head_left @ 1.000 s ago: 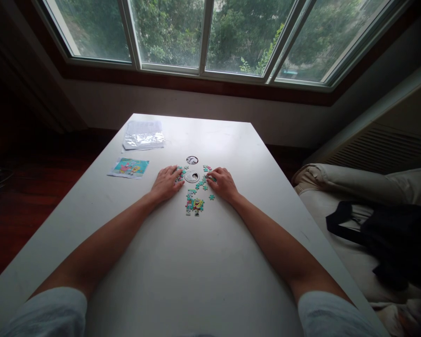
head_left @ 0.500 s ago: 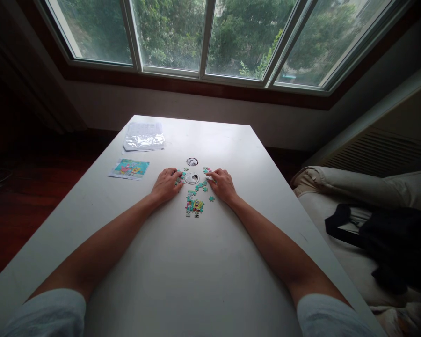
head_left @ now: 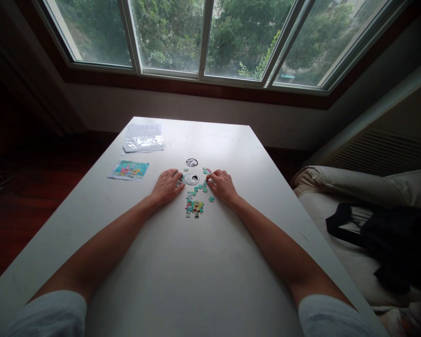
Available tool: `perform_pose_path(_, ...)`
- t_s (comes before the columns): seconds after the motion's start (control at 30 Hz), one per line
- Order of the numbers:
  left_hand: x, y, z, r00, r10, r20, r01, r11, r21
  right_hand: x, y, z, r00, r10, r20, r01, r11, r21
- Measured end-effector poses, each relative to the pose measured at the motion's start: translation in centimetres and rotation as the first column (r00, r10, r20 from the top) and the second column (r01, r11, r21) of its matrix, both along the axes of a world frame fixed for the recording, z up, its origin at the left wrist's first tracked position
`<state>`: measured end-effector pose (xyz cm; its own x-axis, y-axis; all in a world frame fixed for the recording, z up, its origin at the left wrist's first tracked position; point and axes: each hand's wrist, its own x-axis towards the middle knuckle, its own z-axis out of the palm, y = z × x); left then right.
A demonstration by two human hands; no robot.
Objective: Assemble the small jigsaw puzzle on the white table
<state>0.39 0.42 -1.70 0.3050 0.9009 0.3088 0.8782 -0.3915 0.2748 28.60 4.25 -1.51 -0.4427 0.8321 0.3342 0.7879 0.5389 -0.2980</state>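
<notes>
My left hand lies palm down on the table with its fingers stretched out, touching a small heap of jigsaw pieces. Opposite it, my right hand has thumb and index finger curled together at a jigsaw piece, which the fingertips mostly hide. A partly joined jigsaw section with a yellow cartoon figure lies below and between the hands. A chain of turquoise pieces runs from it up toward my right fingertips. One loose turquoise piece is beside my right wrist.
Two round openings sit in the white table, one with a metallic ring between my hands, another farther off. On the left are a printed picture sheet and a clear plastic packet. A sofa with dark cloth stands right.
My right fingertips have shifted slightly among the pieces and drawn closer together. My left hand stays nearly still over its heap. The view has tilted a little.
</notes>
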Motion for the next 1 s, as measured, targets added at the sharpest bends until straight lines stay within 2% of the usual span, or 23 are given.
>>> perform_pose_path(0.17, 0.3, 0.1, 0.0, 1.000, -0.014, -0.013, 0.013, 0.999, -0.036, -0.1, 0.0, 0.0, 0.999, 0.027, -0.032, -0.027, 1.000, 0.001)
perform_pose_path(0.4, 0.8, 0.8, 0.2, 0.991, -0.061, -0.122, 0.048, 0.993, -0.105, -0.5, 0.1, -0.3, 0.969, 0.154, -0.194, -0.159, 0.987, -0.012)
perform_pose_path(0.57, 0.7, 0.6, 0.4, 0.992, -0.054, -0.111, 0.051, 0.998, -0.029, -0.6, 0.4, -0.6, 0.945, 0.166, -0.283, -0.168, 0.986, 0.016)
perform_pose_path(0.77, 0.6, 0.4, 0.7, 0.999, -0.054, -0.006, 0.054, 0.996, 0.077, -0.1, 0.6, -0.6, 0.923, 0.166, -0.346, -0.149, 0.986, 0.076)
perform_pose_path(0.87, 0.4, 0.1, 0.9, 0.991, -0.123, 0.052, 0.118, 0.989, 0.091, 0.2, 0.5, -0.6, 0.912, 0.144, -0.385, -0.121, 0.989, 0.083)
perform_pose_path(1.0, 0.5, -0.8, 1.5, 0.943, -0.322, 0.087, 0.318, 0.946, 0.059, 0.5, -0.1, -0.4, 0.877, 0.104, -0.469, -0.111, 0.994, 0.012)
